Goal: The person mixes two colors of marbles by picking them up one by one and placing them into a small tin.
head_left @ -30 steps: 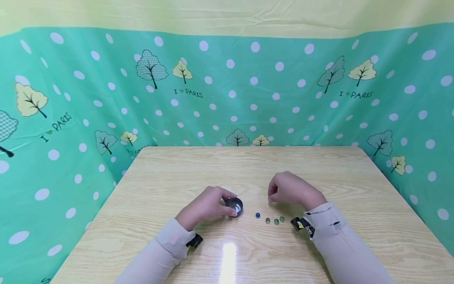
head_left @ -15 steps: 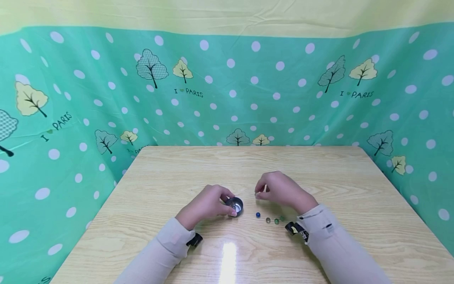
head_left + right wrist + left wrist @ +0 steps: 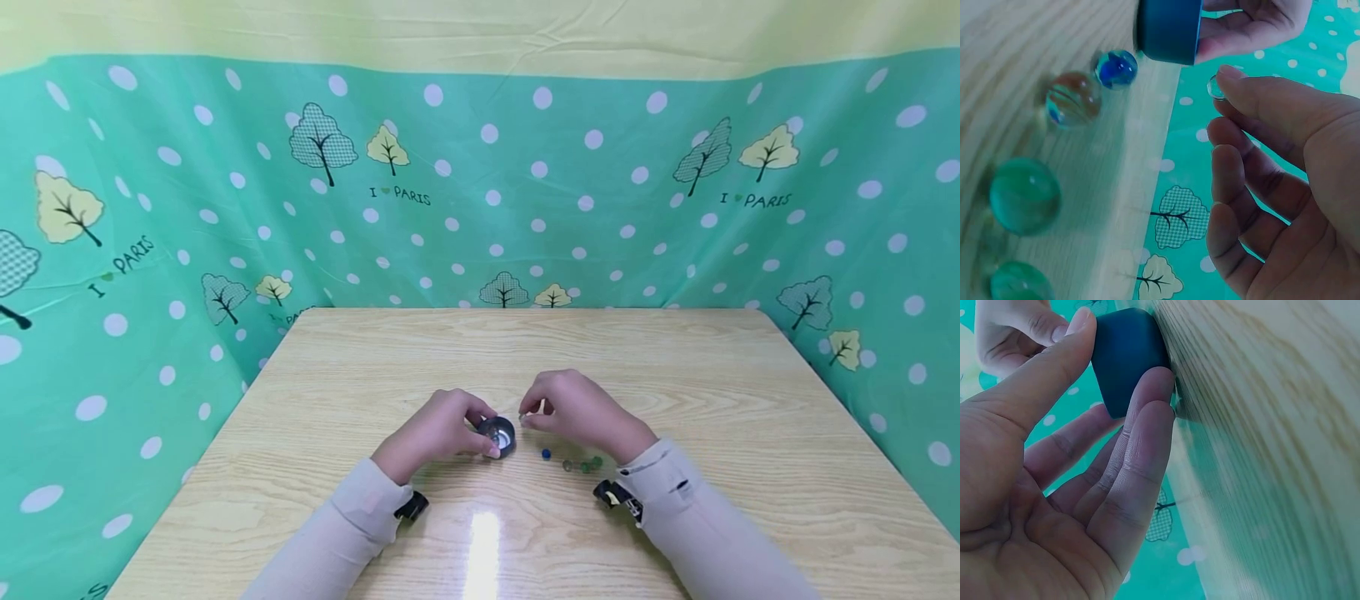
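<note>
My left hand (image 3: pixel 442 433) holds a small dark round cup (image 3: pixel 507 446) upright on the table, thumb on the near side and fingers on the far side. The left wrist view shows the smooth outer wall of the cup (image 3: pixel 1129 353). Just right of its rim, my right hand (image 3: pixel 581 410) pinches a clear glass marble (image 3: pixel 1212 87) between thumb and forefinger, above the table. Closer to me lie a blue marble (image 3: pixel 546 454), a clear marble with a brownish swirl (image 3: pixel 1074 100) and two green marbles (image 3: pixel 1025 195). Whether anything lies in the cup cannot be made out.
The wooden table (image 3: pixel 360 358) extends around both hands. A green dotted curtain (image 3: pixel 540 225) with printed trees hangs behind it and along both sides. Small black cameras are strapped at both wrists, and a light reflection shows on the near tabletop.
My right hand has moved left with the pinched marble, from well right of the cup to beside its rim. The left hand, cup and loose marbles have stayed in place.
</note>
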The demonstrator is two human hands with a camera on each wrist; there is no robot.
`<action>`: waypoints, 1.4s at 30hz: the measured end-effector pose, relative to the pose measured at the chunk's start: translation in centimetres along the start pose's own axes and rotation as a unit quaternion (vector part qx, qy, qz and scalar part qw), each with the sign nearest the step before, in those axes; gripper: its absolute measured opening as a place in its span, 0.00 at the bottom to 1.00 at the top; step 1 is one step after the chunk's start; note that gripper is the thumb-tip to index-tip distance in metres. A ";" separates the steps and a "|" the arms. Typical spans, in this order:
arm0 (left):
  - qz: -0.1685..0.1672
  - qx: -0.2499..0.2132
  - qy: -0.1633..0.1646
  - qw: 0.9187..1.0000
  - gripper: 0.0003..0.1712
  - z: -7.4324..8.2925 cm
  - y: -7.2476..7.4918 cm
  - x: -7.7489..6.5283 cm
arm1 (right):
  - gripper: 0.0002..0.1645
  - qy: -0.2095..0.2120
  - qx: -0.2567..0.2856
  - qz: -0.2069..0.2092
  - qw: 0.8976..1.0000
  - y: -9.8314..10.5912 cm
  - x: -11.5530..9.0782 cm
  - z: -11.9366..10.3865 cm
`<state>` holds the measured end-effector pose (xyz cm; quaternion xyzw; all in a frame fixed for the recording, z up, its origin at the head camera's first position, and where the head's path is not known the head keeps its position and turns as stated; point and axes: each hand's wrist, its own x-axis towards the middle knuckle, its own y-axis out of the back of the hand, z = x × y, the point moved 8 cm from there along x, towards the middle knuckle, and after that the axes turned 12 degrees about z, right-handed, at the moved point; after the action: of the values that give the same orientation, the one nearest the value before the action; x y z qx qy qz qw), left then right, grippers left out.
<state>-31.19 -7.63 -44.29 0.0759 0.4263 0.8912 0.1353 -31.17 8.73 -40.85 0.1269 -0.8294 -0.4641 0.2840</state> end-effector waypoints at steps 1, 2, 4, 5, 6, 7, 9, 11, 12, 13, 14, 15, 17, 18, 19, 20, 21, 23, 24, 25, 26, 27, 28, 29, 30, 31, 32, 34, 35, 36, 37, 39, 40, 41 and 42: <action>-0.001 -0.001 -0.001 1.000 0.28 0.0 0.0 0.0 | 0.04 0.001 0.000 0.001 1.000 -0.1 0.0 -0.1; -0.001 -0.002 -0.003 1.000 0.28 0.0 0.0 0.0 | 0.05 0.002 0.002 0.001 1.000 -0.1 0.0 -0.1; -0.002 -0.006 -0.006 1.000 0.28 0.0 0.0 0.0 | 0.05 0.005 0.007 0.002 1.000 -0.2 -0.1 -0.4; -0.003 -0.009 -0.007 1.000 0.28 0.0 0.0 0.0 | 0.05 0.006 0.009 0.003 1.000 -0.2 0.0 -0.5; -0.004 -0.012 -0.009 1.000 0.28 0.0 0.1 0.0 | 0.05 0.007 0.010 0.004 1.000 -0.3 0.0 -0.6; -0.005 -0.014 -0.010 1.000 0.28 0.0 0.1 0.1 | 0.05 0.007 0.011 0.004 1.000 -0.3 0.0 -0.7; -0.006 -0.020 -0.012 1.000 0.28 -0.1 0.1 0.1 | 0.05 0.007 0.013 0.004 1.000 -0.4 0.0 -0.9; -0.008 -0.025 -0.010 1.000 0.27 -0.2 0.1 0.2 | 0.05 0.005 0.015 0.001 1.000 -0.6 -0.1 -1.0; -0.008 -0.027 -0.010 1.000 0.27 -0.3 0.1 0.2 | 0.05 0.005 0.016 0.000 1.000 -0.7 -0.1 -1.0; -0.009 -0.029 -0.008 1.000 0.27 -0.3 0.0 0.2 | 0.05 0.005 0.018 -0.001 1.000 -0.8 -0.1 -1.0; -0.010 -0.031 -0.006 0.999 0.27 -0.3 0.0 0.2 | 0.05 0.005 0.019 -0.002 1.000 -0.9 -0.1 -1.1; -0.010 -0.032 -0.005 0.999 0.26 -0.4 0.0 0.2 | 0.05 0.005 0.021 -0.002 1.000 -1.0 -0.1 -1.1; -0.011 -0.033 -0.003 0.999 0.26 -0.4 0.1 0.2 | 0.05 0.006 0.022 -0.003 1.000 -1.1 -0.1 -1.1; -0.011 -0.032 -0.003 0.999 0.26 -0.3 0.1 0.2 | 0.05 0.006 0.022 -0.003 1.000 -1.2 -0.1 -1.1; -0.011 -0.032 -0.004 0.999 0.26 -0.4 0.1 0.2 | 0.05 0.006 0.022 -0.003 1.000 -1.2 -0.1 -1.2; -0.011 -0.032 -0.005 0.999 0.26 -0.4 0.0 0.2 | 0.05 0.007 0.021 -0.002 1.000 -1.3 -0.1 -1.2; -0.012 -0.032 -0.004 0.999 0.26 -0.4 0.0 0.2 | 0.05 0.008 0.021 -0.002 1.000 -1.3 -0.1 -1.2; -0.013 -0.034 -0.004 0.999 0.26 -0.5 0.0 0.2 | 0.05 0.012 0.020 0.000 1.000 -1.4 -0.1 -1.3; -0.014 -0.036 -0.004 0.999 0.26 -0.5 0.0 0.3 | 0.05 0.014 0.020 0.001 1.000 -1.4 -0.1 -1.3; -0.015 -0.038 -0.003 0.999 0.26 -0.6 0.0 0.3 | 0.05 0.016 0.021 0.003 1.000 -1.4 -0.1 -1.3; -0.016 -0.040 -0.001 0.999 0.27 -0.6 0.0 0.3 | 0.06 0.018 0.021 0.005 1.000 -1.4 -0.1 -1.3; -0.017 -0.042 0.000 0.999 0.27 -0.7 -0.1 0.3 | 0.06 0.020 0.023 0.006 1.000 -1.4 -0.1 -1.4; -0.018 -0.042 0.000 0.999 0.27 -0.8 -0.1 0.4 | 0.06 0.022 0.023 0.006 0.999 -1.4 -0.1 -1.4; -0.018 -0.043 0.000 0.999 0.27 -0.8 -0.1 0.4 | 0.06 0.022 0.022 0.006 0.999 -1.4 -0.1 -1.4; -0.019 -0.043 -0.001 0.999 0.28 -0.9 -0.1 0.4 | 0.06 0.022 0.023 0.005 0.999 -1.4 -0.1 -1.4; -0.019 -0.042 -0.001 0.999 0.28 -0.9 -0.1 0.4 | 0.07 0.021 0.023 0.005 0.999 -1.4 -0.1 -1.4; -0.018 -0.041 -0.002 0.999 0.28 -1.0 -0.1 0.5 | 0.07 0.020 0.025 0.003 0.999 -1.5 -0.1 -1.4; -0.018 -0.040 -0.003 0.999 0.28 -1.0 -0.1 0.5 | 0.07 0.019 0.027 0.000 0.999 -1.5 -0.1 -1.4; -0.018 -0.040 -0.004 0.999 0.28 -1.0 -0.1 0.5 | 0.07 0.019 0.028 -0.001 0.999 -1.5 -0.1 -1.4; -0.017 -0.040 -0.004 0.999 0.28 -1.1 -0.1 0.5 | 0.07 0.018 0.029 -0.002 0.999 -1.5 -0.1 -1.5; -0.018 -0.041 -0.004 0.999 0.28 -1.1 -0.1 0.5 | 0.07 0.018 0.030 -0.003 0.999 -1.5 -0.1 -1.5; -0.018 -0.042 -0.004 0.999 0.28 -1.0 -0.2 0.5 | 0.07 0.018 0.030 -0.004 0.999 -1.5 -0.2 -1.6; -0.018 -0.042 -0.005 0.999 0.28 -1.0 -0.2 0.5 | 0.07 0.018 0.029 -0.005 0.999 -1.5 -0.2 -1.6; -0.018 -0.042 -0.005 0.999 0.28 -1.0 -0.2 0.5 | 0.07 0.017 0.029 -0.006 0.999 -1.5 -0.2 -1.6; -0.018 -0.042 -0.005 0.999 0.28 -1.0 -0.2 0.5 | 0.06 0.016 0.029 -0.007 0.999 -1.5 -0.2 -1.6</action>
<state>-31.87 -8.15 -45.06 0.0667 0.3888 0.9055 0.1564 -30.15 6.91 -41.57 0.1480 -0.8367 -0.4400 0.2906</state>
